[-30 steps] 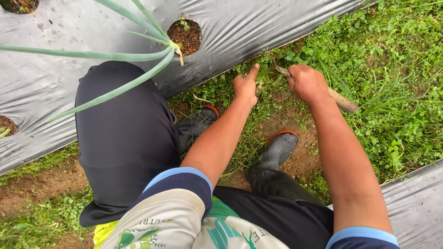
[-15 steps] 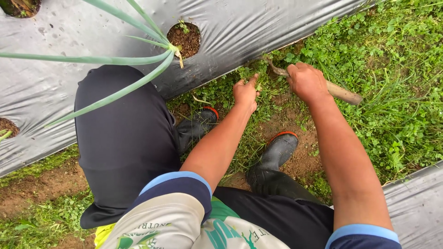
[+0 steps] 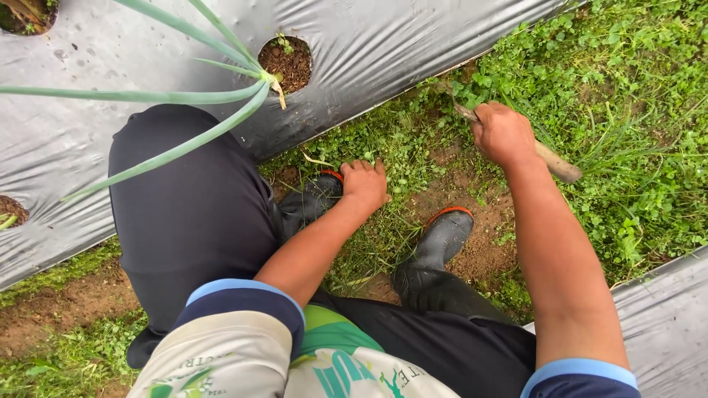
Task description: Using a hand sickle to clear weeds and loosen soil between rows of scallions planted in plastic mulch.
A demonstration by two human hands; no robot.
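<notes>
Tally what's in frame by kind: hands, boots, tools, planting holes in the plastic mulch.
Hands: 2, the left hand down on the weeds, the right hand with its grip on the tool
Rubber boots: 2, left boot and right boot
Wooden-handled tool: 1
Planting holes: 3, at and
Total: 8
</notes>
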